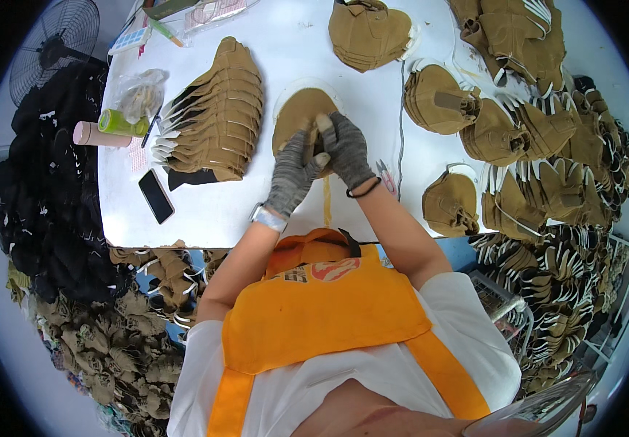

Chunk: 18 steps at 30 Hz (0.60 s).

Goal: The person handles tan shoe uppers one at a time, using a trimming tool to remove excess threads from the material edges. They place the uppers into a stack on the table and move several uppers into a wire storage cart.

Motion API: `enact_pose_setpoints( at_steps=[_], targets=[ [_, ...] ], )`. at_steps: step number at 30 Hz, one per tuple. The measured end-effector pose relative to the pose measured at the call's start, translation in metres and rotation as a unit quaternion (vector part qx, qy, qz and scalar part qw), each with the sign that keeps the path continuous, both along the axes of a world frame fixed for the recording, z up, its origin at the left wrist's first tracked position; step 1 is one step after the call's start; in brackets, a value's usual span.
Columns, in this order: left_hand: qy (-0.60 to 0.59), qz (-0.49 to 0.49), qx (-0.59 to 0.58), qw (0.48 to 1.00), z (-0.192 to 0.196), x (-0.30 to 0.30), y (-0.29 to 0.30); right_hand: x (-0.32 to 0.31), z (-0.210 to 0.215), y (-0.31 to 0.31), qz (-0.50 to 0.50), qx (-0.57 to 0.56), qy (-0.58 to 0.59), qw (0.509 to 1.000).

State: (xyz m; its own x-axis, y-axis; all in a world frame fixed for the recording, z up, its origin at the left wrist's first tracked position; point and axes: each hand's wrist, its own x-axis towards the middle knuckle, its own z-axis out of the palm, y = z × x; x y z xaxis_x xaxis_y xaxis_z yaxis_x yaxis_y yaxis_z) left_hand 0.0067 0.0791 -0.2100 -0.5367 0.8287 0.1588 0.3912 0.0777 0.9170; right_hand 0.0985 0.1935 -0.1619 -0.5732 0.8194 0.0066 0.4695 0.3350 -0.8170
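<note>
Both my hands wear grey knitted gloves with bare fingertips and meet over a rounded brown fabric piece point(296, 109) with a white crescent edge, which looks like a shoe upper. It lies on the white table in front of me. My left hand point(290, 177) grips its near side, fingers closed and pointing up across it. My right hand point(345, 149) is closed on its right side, with fingertips pressed at its middle. The gloves hide the near part of the piece. To the left lies a long overlapping row of brown uppers point(231, 109) with white tips.
Small scissors point(386, 177) lie right of my hands. A phone point(155, 197), a pink bottle point(102, 135), a green cup point(123, 123) and a plastic bag point(142, 95) are at the left. More brown uppers point(440, 100) crowd the right side. A fan point(53, 52) stands far left.
</note>
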Motion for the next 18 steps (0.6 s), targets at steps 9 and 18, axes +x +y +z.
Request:
enact_pose_setpoints(
  at_steps=[9, 18],
  targets=[
    [0.102, 0.032, -0.01, 0.994, 0.021, -0.007, -0.037, 0.036, -0.044, 0.014, -0.08, -0.382, 0.367, 0.844],
    [-0.104, 0.012, -0.25, 0.963, -0.017, 0.042, -0.22, 0.109, -0.13, -0.058, 0.094, 0.26, -0.19, 0.942]
  ],
)
